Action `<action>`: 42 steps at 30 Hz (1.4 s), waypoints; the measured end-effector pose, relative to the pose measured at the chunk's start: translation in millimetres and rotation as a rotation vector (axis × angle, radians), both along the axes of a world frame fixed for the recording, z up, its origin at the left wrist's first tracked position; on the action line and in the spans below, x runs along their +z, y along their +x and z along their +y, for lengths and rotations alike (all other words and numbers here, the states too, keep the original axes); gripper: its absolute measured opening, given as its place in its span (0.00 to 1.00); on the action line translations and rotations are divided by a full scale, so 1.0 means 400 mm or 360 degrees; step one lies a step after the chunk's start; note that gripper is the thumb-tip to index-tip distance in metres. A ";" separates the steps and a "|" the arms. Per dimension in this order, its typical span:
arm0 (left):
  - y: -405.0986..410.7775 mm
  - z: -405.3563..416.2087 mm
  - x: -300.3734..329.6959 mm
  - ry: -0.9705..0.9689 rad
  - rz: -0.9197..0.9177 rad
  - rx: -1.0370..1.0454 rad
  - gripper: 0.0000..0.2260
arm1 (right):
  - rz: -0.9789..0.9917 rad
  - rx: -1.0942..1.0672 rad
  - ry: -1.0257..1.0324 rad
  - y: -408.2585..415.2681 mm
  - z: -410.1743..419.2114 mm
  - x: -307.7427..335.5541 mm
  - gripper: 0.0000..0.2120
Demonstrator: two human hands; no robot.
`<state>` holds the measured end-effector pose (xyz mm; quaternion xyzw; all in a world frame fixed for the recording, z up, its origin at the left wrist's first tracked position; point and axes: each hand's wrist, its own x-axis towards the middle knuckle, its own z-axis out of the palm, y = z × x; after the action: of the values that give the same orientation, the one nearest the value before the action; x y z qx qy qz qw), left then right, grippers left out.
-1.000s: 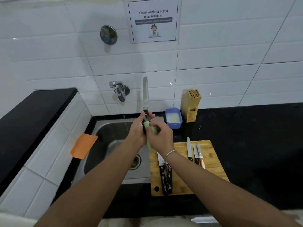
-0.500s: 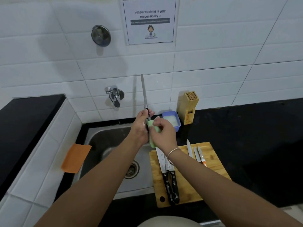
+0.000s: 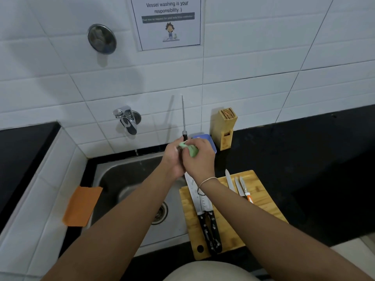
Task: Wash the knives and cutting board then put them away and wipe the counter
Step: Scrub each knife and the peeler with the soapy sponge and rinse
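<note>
Over the sink (image 3: pixel 113 179) the left hand (image 3: pixel 173 159) grips the handle of a knife (image 3: pixel 183 116), its blade upright. The right hand (image 3: pixel 199 159) is clamped on a green sponge (image 3: pixel 191 152) that touches the handle. To the right, on the black counter (image 3: pixel 314 159), lies the cutting board (image 3: pixel 261 197) with five more knives – two big black-handled ones (image 3: pixel 205 216) at the left, three small ones (image 3: pixel 237 184) farther right.

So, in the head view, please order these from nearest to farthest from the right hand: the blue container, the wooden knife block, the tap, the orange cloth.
From the right hand:
1. Blue container, just behind the hand and partly hidden by it.
2. Wooden knife block, behind and to the right, by the wall.
3. Tap, on the wall to the left.
4. Orange cloth, far left, on the sink's edge.
</note>
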<state>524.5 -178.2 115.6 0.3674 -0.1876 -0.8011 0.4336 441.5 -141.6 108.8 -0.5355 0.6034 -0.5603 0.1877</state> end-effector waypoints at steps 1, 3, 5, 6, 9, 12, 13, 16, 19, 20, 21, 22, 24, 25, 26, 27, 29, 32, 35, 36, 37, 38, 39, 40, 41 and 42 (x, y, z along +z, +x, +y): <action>0.000 0.002 0.004 0.0008 0.0004 -0.0001 0.19 | 0.0010 -0.0005 -0.0006 0.002 0.002 -0.001 0.07; 0.001 0.005 0.010 -0.0005 0.0008 0.0048 0.17 | 0.0126 0.0082 -0.0055 -0.001 0.010 -0.010 0.06; 0.004 0.002 0.013 -0.0024 0.0008 0.0119 0.15 | 0.0267 0.0305 -0.0128 -0.013 0.022 -0.025 0.05; 0.006 0.000 0.011 -0.0018 0.0016 0.0164 0.14 | 0.0330 0.0422 -0.0174 -0.024 0.026 -0.037 0.05; 0.017 -0.004 -0.011 -0.0001 0.0000 0.0260 0.14 | 0.0328 0.0589 -0.0222 -0.056 0.044 -0.072 0.05; 0.027 0.002 -0.049 0.0000 -0.0108 0.0276 0.14 | 0.0050 0.0444 -0.0095 -0.086 0.058 -0.087 0.06; 0.031 0.009 -0.063 -0.0002 -0.0156 0.0267 0.14 | -0.0072 0.0354 -0.0040 -0.098 0.060 -0.087 0.06; 0.038 0.039 -0.092 -0.0067 -0.0348 0.0202 0.13 | -0.0509 0.0083 0.0135 -0.149 0.048 -0.078 0.06; 0.031 0.080 -0.108 -0.0078 -0.0521 -0.0013 0.12 | -0.0857 -0.0164 0.0255 -0.209 0.033 -0.080 0.02; 0.027 0.095 -0.114 -0.0081 -0.0614 -0.0133 0.12 | -0.0907 -0.0227 0.0289 -0.225 0.029 -0.085 0.01; 0.020 0.107 -0.125 -0.0087 -0.0731 -0.0259 0.11 | -0.0935 -0.0279 0.0319 -0.240 0.028 -0.091 0.01; 0.013 0.117 -0.135 -0.0089 -0.0855 -0.0366 0.11 | -0.0953 -0.0326 0.0340 -0.253 0.028 -0.099 0.01; -0.014 0.145 -0.154 -0.0052 -0.1083 -0.0436 0.15 | -0.0934 -0.0355 0.0395 -0.273 0.031 -0.115 0.03; -0.027 0.158 -0.162 -0.0026 -0.1179 -0.0468 0.17 | -0.0896 -0.0347 0.0424 -0.280 0.035 -0.123 0.03; -0.044 0.173 -0.166 0.0000 -0.1248 -0.0505 0.18 | -0.0855 -0.0324 0.0447 -0.287 0.039 -0.131 0.02; -0.061 0.188 -0.174 0.0020 -0.1326 -0.0542 0.17 | -0.0822 -0.0294 0.0466 -0.293 0.045 -0.138 0.02; -0.095 0.213 -0.195 0.0013 -0.1599 -0.0606 0.16 | -0.0792 -0.0235 0.0509 -0.298 0.054 -0.147 0.02; -0.153 0.245 -0.222 -0.0138 -0.2107 -0.0680 0.17 | -0.0729 -0.0146 0.0548 -0.310 0.063 -0.154 0.02; -0.217 0.282 -0.235 -0.0338 -0.2419 -0.0728 0.14 | -0.0653 -0.0086 0.0571 -0.341 0.067 -0.151 0.02; -0.231 0.292 -0.245 -0.0412 -0.2478 -0.0728 0.13 | -0.0644 -0.0077 0.0577 -0.352 0.068 -0.152 0.02; -0.242 0.301 -0.256 -0.0449 -0.2519 -0.0741 0.12 | -0.0634 -0.0071 0.0583 -0.364 0.069 -0.150 0.02; -0.250 0.310 -0.264 -0.0471 -0.2548 -0.0756 0.11 | -0.0623 -0.0068 0.0590 -0.374 0.071 -0.148 0.01; -0.256 0.315 -0.269 -0.0464 -0.2561 -0.0763 0.10 | -0.0610 -0.0066 0.0593 -0.384 0.071 -0.145 0.01; -0.260 0.316 -0.274 -0.0475 -0.2579 -0.0775 0.10 | -0.0614 -0.0058 0.0608 -0.393 0.070 -0.144 0.01; -0.264 0.313 -0.277 -0.0477 -0.2590 -0.0798 0.09 | -0.0630 -0.0043 0.0640 -0.402 0.068 -0.143 0.01; -0.267 0.307 -0.278 -0.0485 -0.2602 -0.0837 0.09 | -0.0667 -0.0020 0.0672 -0.408 0.067 -0.140 0.01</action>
<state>417.7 -55.3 4.4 0.7099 -0.6239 -0.3267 0.0086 278.2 -114.9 53.0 -0.3534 0.6579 -0.5220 0.4119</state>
